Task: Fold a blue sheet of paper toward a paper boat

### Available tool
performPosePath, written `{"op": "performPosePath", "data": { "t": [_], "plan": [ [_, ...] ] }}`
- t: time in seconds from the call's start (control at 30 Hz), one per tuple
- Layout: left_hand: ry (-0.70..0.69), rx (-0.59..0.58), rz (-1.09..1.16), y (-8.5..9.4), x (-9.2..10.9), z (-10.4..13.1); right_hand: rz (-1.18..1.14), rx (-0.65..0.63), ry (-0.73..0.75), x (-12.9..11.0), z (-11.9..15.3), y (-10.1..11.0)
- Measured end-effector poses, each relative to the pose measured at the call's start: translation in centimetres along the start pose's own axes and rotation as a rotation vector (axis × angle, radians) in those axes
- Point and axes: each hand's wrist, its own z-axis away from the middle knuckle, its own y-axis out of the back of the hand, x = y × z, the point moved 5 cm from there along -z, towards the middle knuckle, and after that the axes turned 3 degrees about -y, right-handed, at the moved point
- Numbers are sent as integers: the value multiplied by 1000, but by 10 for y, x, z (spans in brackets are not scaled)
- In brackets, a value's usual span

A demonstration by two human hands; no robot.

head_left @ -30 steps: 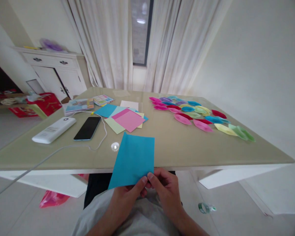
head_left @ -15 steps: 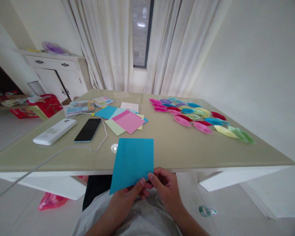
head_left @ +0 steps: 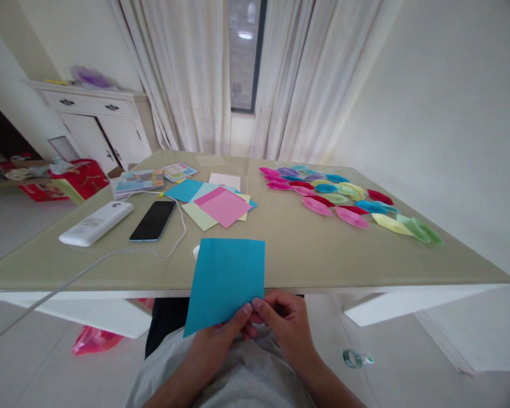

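A blue sheet of paper (head_left: 227, 277) is held up at the table's near edge, with faint upright crease lines on it. My left hand (head_left: 221, 340) grips its lower edge, thumb on the front and fingers behind. At the lower right corner my right hand (head_left: 283, 320) pinches the sheet between thumb and curled fingers. The fingertips of both hands nearly meet there. Beyond the sheet lies a loose stack of coloured paper, with a pink sheet (head_left: 225, 207) on top. Several folded paper pieces, among them a pink one (head_left: 352, 216), lie in rows on the right.
On the table's left are a white power bank (head_left: 97, 223), a phone (head_left: 153, 221), a white cable (head_left: 110, 255) and booklets (head_left: 139, 182). A small white object (head_left: 196, 251) is partly hidden by the blue sheet. A plastic bottle (head_left: 357, 358) lies on the floor.
The blue sheet has shifted slightly left and now covers more of the small white object behind it. Both hands keep nearly the same grip. The view has tilted a little.
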Motion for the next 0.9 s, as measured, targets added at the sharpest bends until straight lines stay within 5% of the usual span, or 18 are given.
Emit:
{"op": "performPosePath", "data": {
  "t": [0.2,0.47,0.73,0.9],
  "plan": [
    [31,13,-52,3,-8,1,41,41,18,4,-1,2],
    [19,-19,-9,1,-1,1,-91,-77,-1,-9,1,-8],
    [6,-62,76,-8,-12,2,165,97,65,-20,1,8],
    [-40,-58,183,-12,-4,2,235,97,125,-23,-1,15]
  ]
}}
